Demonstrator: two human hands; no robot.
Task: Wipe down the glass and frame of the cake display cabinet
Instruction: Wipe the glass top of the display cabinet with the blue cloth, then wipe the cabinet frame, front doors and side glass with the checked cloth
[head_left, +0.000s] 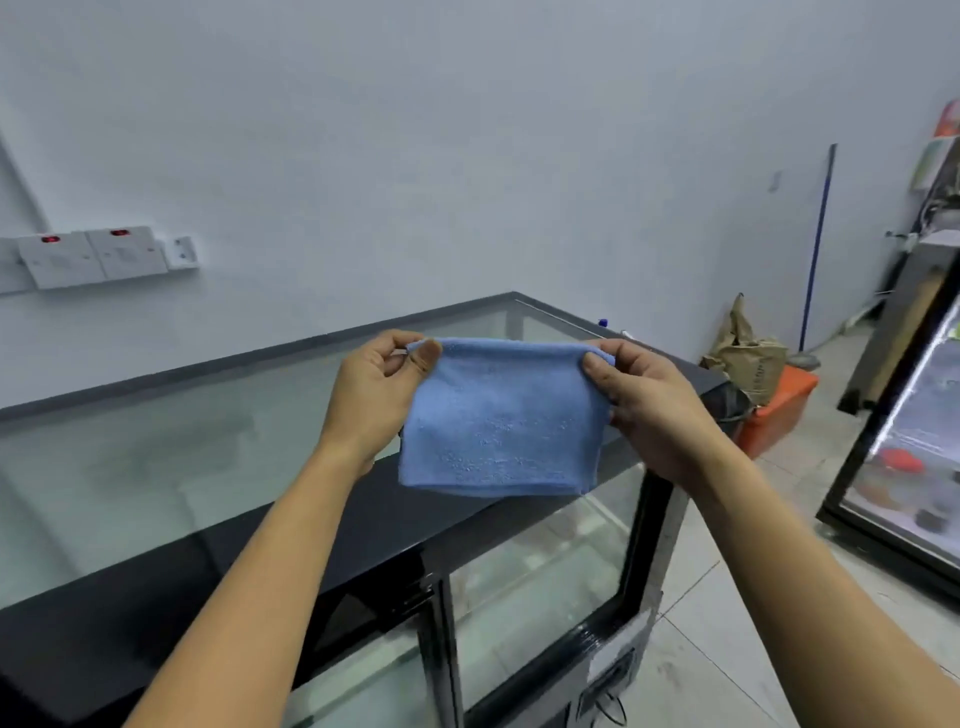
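Observation:
A folded blue cloth (498, 421) hangs in the air above the cake display cabinet (291, 540), stretched flat between both hands. My left hand (379, 395) pinches its upper left corner with thumb and fingers. My right hand (644, 405) pinches the upper right corner and edge. The cabinet has a glass top (156, 467), a black frame and glass sliding doors (540, 571) on the near side. The cloth hangs just over the black front rail without touching the glass.
A white wall with switch boxes (93, 257) runs behind the cabinet. To the right stand a brown paper bag (748, 358) on an orange box (779, 410), a blue-handled mop (815, 249), and a lit display fridge (904, 441). Tiled floor lies between the cabinets.

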